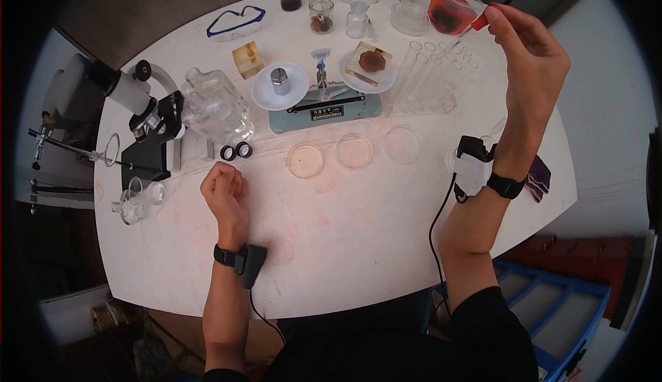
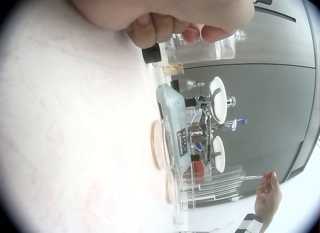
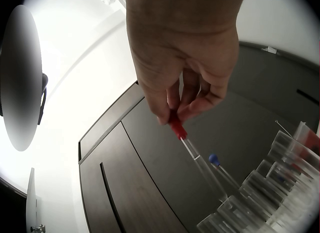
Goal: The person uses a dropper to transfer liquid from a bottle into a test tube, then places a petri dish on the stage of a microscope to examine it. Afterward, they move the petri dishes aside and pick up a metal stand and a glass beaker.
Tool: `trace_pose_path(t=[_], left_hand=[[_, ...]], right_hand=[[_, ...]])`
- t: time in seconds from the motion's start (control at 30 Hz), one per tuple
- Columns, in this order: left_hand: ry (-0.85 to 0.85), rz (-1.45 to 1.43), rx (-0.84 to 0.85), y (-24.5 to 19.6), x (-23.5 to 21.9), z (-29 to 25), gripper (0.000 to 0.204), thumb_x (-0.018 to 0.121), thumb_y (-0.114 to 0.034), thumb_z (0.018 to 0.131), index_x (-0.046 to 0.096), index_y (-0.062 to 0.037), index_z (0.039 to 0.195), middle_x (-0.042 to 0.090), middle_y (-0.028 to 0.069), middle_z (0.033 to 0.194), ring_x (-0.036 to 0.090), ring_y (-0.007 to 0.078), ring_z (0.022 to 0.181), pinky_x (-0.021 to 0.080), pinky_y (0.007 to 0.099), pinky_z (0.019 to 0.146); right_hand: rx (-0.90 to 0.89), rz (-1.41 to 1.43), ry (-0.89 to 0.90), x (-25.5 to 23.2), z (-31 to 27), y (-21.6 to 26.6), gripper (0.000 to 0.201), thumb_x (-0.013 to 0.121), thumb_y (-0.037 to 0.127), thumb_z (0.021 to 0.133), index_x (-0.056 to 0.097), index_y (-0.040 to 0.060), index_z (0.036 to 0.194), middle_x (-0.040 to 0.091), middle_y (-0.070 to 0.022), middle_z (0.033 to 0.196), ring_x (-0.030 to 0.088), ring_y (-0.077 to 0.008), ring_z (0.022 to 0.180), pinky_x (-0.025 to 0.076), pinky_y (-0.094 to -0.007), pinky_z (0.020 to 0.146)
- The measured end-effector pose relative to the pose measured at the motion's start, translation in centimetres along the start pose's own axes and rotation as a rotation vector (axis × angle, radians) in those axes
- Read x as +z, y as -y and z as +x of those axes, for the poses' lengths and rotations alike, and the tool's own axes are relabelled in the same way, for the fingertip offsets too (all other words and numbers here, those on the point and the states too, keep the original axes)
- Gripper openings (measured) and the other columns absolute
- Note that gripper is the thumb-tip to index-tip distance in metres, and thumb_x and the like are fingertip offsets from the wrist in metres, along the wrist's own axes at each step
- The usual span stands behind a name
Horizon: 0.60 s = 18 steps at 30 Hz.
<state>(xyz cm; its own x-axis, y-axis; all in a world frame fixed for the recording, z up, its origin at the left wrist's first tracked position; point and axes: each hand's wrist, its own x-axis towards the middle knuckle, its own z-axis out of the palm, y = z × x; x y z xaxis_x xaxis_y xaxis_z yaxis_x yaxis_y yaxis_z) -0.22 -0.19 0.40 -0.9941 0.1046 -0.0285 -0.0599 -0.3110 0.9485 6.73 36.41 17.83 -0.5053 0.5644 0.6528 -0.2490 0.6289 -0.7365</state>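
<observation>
My right hand is raised at the far right and pinches the red rubber bulb of a glass dropper between thumb and fingers. The dropper's clear tube points down, its lower end overlapping the mouths of the test tubes in the right wrist view. Those tubes stand in a clear rack right of the balance. My left hand rests idle on the white table, fingers loosely curled with nothing in them, just in front of two small black-rimmed caps.
A blue balance carries a metal weight and a resin block on its pans. Three petri dishes lie before it. At left stand a microscope and clear bottles. A red-tinted container is behind the rack.
</observation>
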Motion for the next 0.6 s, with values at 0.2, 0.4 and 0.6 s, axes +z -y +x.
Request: trace_pose_path(t=[0.2, 0.4, 0.6], left_hand=[[-0.009, 0.007, -0.003, -0.12, 0.17, -0.07, 0.023, 0.051, -0.009, 0.088, 0.046, -0.0055, 0.066, 0.036, -0.0037, 0.057, 0.021, 0.0043, 0.048, 0.016, 0.0245, 0.045], [0.001, 0.01, 0.0, 0.0, 0.04, -0.02, 0.022, 0.051, -0.009, 0.088, 0.046, -0.0056, 0.067, 0.036, -0.0036, 0.057, 0.021, 0.0042, 0.048, 0.017, 0.0242, 0.046], [0.001, 0.012, 0.004, -0.04, 0.05, -0.02, 0.022, 0.051, -0.01, 0.088, 0.046, -0.0054, 0.067, 0.037, -0.0034, 0.057, 0.021, 0.0043, 0.048, 0.017, 0.0242, 0.046]], right_hand=[[-0.007, 0.02, -0.004, 0.02, 0.04, -0.12, 0.021, 0.077, 0.011, 0.08, 0.073, -0.0018, 0.095, 0.07, -0.0066, 0.082, 0.061, -0.0111, 0.076, 0.046, -0.0238, 0.071], [-0.014, 0.036, 0.007, -0.04, 0.09, -0.13, 0.021, 0.077, 0.011, 0.08, 0.073, -0.0022, 0.095, 0.07, -0.0067, 0.083, 0.061, -0.0112, 0.076, 0.046, -0.0238, 0.072], [-0.019, 0.02, -0.001, -0.08, 0.08, -0.21, 0.021, 0.077, 0.011, 0.08, 0.073, -0.0022, 0.095, 0.07, -0.007, 0.082, 0.061, -0.0113, 0.076, 0.046, -0.0239, 0.071]])
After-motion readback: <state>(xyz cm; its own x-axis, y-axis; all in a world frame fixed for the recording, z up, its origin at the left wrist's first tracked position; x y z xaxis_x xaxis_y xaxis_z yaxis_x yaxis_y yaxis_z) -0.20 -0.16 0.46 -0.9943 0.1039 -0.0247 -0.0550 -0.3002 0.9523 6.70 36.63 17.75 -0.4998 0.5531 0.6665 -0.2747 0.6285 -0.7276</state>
